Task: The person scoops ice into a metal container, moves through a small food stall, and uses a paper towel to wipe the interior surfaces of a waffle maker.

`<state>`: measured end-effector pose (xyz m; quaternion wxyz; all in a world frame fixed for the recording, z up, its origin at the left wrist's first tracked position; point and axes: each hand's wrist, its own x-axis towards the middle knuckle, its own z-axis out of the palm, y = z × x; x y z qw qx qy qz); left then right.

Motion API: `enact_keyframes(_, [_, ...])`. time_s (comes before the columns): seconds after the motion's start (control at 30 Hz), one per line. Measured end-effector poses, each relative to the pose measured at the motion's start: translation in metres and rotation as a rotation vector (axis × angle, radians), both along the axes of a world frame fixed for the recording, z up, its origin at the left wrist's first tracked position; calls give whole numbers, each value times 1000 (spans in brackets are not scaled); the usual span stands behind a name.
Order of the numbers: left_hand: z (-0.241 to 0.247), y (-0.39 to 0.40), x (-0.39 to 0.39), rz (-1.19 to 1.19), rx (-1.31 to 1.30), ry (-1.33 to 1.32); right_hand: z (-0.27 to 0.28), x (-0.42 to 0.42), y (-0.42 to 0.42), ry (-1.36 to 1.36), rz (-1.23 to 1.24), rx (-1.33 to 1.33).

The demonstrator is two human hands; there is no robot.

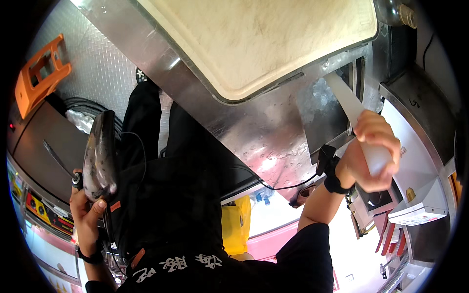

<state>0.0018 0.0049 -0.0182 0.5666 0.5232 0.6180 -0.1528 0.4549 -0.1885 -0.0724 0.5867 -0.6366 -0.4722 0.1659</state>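
Observation:
My left hand (84, 210) grips a shiny dark metal scoop-like implement (99, 157), which points up beside my black clothing. A slim dark tool (60, 161) with a metal collar also sticks out from that hand; its exact kind is unclear. On the other side, my right hand (375, 150) is closed around a pale translucent plastic bar (344, 97). The bar's far end reaches into an opening in the steel counter, next to clear ice-like lumps (320, 93). Both wrists wear black bands, and a dark device sits on the right one.
A large cream cutting board (263, 44) lies on the wet stainless steel counter (256, 132). An orange plastic stool (42, 78) and coiled black hose (91, 106) are on the tread-plate floor. A yellow bag (234, 227) hangs below. Red-handled tools (389, 234) hang at right.

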Motion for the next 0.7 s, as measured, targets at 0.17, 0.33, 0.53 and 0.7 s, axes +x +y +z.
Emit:
enact_keyframes(0.17, [-6, 5, 4, -31, 11, 3, 35, -11, 4, -93, 63, -41])
enact_keyframes(0.33, [-1, 5, 4, 0, -32, 66, 53, -13, -21, -258, 63, -199])
enact_keyframes(0.53, [-5, 10, -7, 11, 44, 83, -66, 17, -11, -307, -278, -289])
enact_keyframes(0.7, [1, 9, -17, 149, -8, 117, 18, -13, -24, -168, -47, -60])
